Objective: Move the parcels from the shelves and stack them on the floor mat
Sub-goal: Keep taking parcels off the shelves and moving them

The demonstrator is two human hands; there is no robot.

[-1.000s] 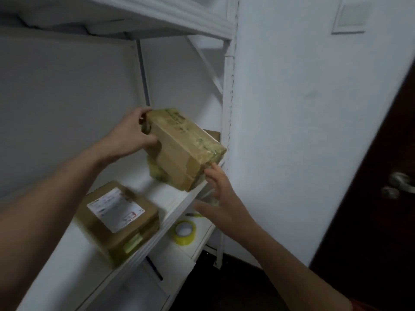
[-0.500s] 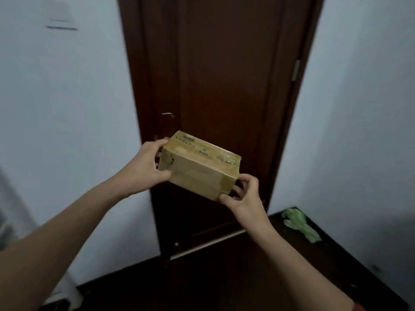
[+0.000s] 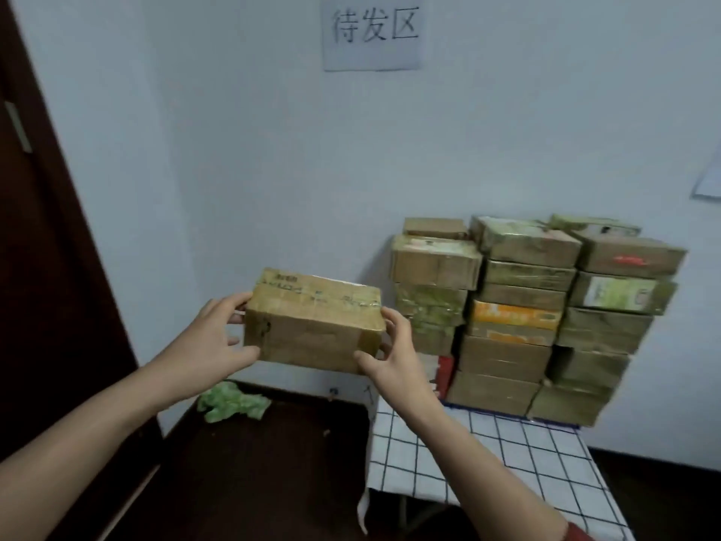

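Note:
I hold a taped brown cardboard parcel [image 3: 312, 320] in the air at chest height, level, with its long side across. My left hand [image 3: 212, 341] grips its left end, thumb under the front edge. My right hand [image 3: 394, 355] grips its right end, fingers curled round the corner. To the right, against the wall, stands a tall stack of several brown parcels [image 3: 534, 318] in three columns on a white mat with a black grid [image 3: 487, 458]. The shelves are out of view.
A dark wooden door [image 3: 43, 275] fills the left side. A crumpled green scrap [image 3: 230, 400] lies on the dark floor by the wall. A paper sign with characters [image 3: 372, 31] hangs on the wall above, and another sheet [image 3: 708, 181] at the right edge.
I lifted the parcel off the shelf with both hands and turned right, past the door. The stack on the grid mat has come into view to the right of the parcel.

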